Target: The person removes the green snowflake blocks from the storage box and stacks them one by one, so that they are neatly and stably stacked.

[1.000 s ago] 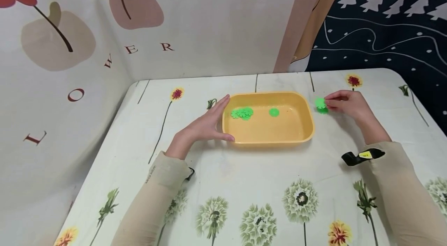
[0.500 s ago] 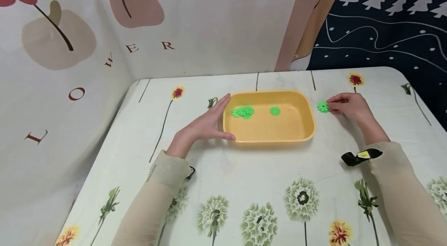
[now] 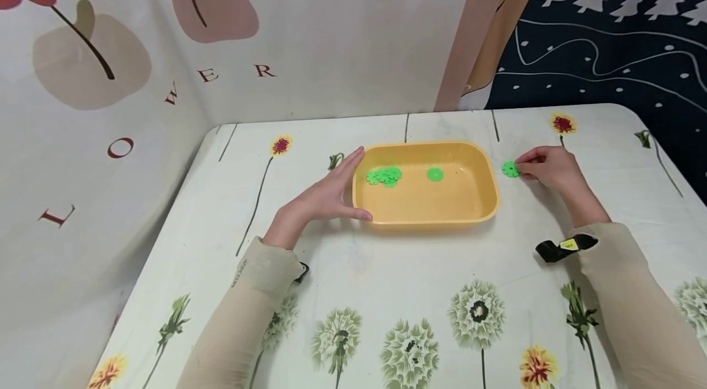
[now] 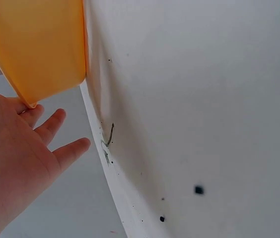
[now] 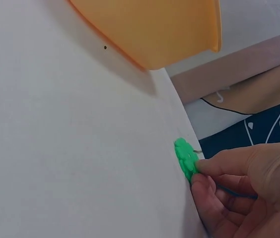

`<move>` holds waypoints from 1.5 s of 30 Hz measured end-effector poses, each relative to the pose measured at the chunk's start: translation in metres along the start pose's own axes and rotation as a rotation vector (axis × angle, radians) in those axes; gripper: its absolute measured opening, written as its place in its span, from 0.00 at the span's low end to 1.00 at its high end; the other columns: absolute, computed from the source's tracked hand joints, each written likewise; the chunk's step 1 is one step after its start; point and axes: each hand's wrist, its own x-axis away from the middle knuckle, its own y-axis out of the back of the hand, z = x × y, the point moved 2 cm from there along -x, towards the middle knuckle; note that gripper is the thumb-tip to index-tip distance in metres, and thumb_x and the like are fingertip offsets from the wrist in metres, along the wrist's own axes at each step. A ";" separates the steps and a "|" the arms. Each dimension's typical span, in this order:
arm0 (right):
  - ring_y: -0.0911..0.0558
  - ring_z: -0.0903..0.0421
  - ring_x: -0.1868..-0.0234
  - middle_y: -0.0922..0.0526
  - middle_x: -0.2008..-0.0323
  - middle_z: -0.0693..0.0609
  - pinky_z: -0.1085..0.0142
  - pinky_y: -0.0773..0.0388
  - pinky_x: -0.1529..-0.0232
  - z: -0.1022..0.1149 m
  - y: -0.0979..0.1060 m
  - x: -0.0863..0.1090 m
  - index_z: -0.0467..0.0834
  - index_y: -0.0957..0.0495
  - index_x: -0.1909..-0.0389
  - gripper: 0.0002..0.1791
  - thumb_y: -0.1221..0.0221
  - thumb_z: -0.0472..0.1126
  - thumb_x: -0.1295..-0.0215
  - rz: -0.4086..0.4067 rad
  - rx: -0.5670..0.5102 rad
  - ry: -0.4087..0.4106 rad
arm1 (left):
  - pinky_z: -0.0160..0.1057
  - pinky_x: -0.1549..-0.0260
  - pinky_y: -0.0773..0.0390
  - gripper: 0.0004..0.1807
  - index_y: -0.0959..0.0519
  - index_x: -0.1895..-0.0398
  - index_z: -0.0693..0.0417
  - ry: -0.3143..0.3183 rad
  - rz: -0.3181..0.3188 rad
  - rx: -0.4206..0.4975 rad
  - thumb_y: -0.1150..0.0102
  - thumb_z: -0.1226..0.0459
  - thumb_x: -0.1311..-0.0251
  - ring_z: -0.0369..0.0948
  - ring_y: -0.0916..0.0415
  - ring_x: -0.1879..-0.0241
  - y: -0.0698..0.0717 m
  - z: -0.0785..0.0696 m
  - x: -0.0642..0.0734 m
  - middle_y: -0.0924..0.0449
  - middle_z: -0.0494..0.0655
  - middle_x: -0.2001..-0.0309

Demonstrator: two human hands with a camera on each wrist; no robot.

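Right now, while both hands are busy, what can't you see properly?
Head view: the number of discs in the green pile; they overlap and look tiny.
Right wrist view: whether the right hand pinches one green disc or more; its fingertips hide part.
Left wrist view: what's inside the yellow tray; its wall hides it.
Left wrist view: the whole left hand; the left edge cuts some off.

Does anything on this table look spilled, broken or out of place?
Nothing looks spilled or damaged; the yellow tray sits upright. The only slight oddity: one green disc lies alone inside it, apart from the clustered green discs at its left end. Outside, the right hand pinches at least one more disc.
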 end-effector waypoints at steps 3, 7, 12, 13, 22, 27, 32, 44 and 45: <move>0.24 0.48 0.60 0.20 0.56 0.38 0.82 0.30 0.74 0.001 -0.001 0.000 0.33 0.23 0.46 0.18 0.43 0.42 0.28 -0.002 0.005 -0.006 | 0.55 0.24 0.47 0.72 0.69 0.19 0.42 -0.003 -0.001 0.001 0.24 0.42 0.55 0.43 0.69 0.18 0.000 0.000 0.000 0.75 0.34 0.18; 0.26 0.46 0.58 0.21 0.53 0.35 0.82 0.32 0.74 0.001 -0.002 0.002 0.33 0.24 0.45 0.18 0.43 0.41 0.27 -0.003 0.013 -0.008 | 0.54 0.23 0.48 0.72 0.69 0.19 0.42 -0.004 0.005 0.001 0.24 0.42 0.55 0.43 0.69 0.18 0.001 -0.001 0.001 0.75 0.34 0.19; 0.26 0.47 0.58 0.20 0.54 0.36 0.80 0.32 0.73 0.002 -0.001 0.003 0.33 0.22 0.46 0.18 0.42 0.42 0.28 -0.015 0.020 -0.002 | 0.54 0.23 0.49 0.72 0.69 0.19 0.43 -0.006 0.005 0.009 0.23 0.44 0.54 0.44 0.70 0.18 0.001 -0.002 0.001 0.75 0.37 0.18; 0.25 0.47 0.59 0.20 0.55 0.36 0.80 0.31 0.73 0.001 -0.001 0.003 0.33 0.22 0.46 0.18 0.42 0.42 0.29 -0.018 0.018 -0.002 | 0.55 0.23 0.49 0.72 0.69 0.19 0.43 -0.006 0.004 0.011 0.23 0.44 0.54 0.44 0.69 0.18 0.001 -0.002 0.001 0.74 0.37 0.18; 0.22 0.52 0.60 0.21 0.48 0.34 0.83 0.29 0.73 -0.001 0.000 0.005 0.34 0.22 0.44 0.20 0.42 0.44 0.28 -0.017 -0.016 -0.016 | 0.54 0.23 0.49 0.72 0.70 0.19 0.41 -0.013 -0.002 0.006 0.24 0.43 0.54 0.43 0.70 0.18 -0.001 0.000 0.000 0.75 0.35 0.18; 0.21 0.67 0.69 0.23 0.44 0.33 0.85 0.26 0.72 -0.002 0.002 0.004 0.33 0.24 0.42 0.21 0.43 0.43 0.27 -0.015 -0.087 -0.031 | 0.55 0.23 0.48 0.72 0.70 0.19 0.42 -0.016 -0.002 0.006 0.24 0.42 0.54 0.43 0.70 0.18 0.000 0.000 0.000 0.74 0.36 0.18; 0.24 0.72 0.72 0.24 0.44 0.36 0.85 0.26 0.71 0.005 0.004 0.006 0.34 0.24 0.41 0.22 0.43 0.45 0.27 -0.037 -0.111 -0.018 | 0.55 0.23 0.48 0.72 0.69 0.19 0.42 -0.012 0.002 0.011 0.24 0.41 0.55 0.43 0.69 0.18 0.000 0.000 0.001 0.75 0.35 0.18; 0.17 0.69 0.67 0.20 0.60 0.58 0.83 0.20 0.66 0.013 -0.001 -0.015 0.47 0.18 0.51 0.16 0.36 0.52 0.34 -0.068 -0.304 0.052 | 0.55 0.24 0.46 0.73 0.70 0.19 0.41 -0.005 -0.002 0.012 0.23 0.42 0.55 0.44 0.68 0.18 0.000 0.000 0.001 0.75 0.34 0.18; 0.17 0.71 0.68 0.20 0.61 0.59 0.83 0.21 0.66 0.019 -0.001 -0.011 0.47 0.18 0.51 0.17 0.36 0.52 0.34 -0.063 -0.319 0.068 | 0.55 0.24 0.46 0.73 0.70 0.19 0.41 -0.005 -0.002 0.012 0.24 0.42 0.55 0.44 0.68 0.18 0.000 0.000 0.001 0.75 0.34 0.19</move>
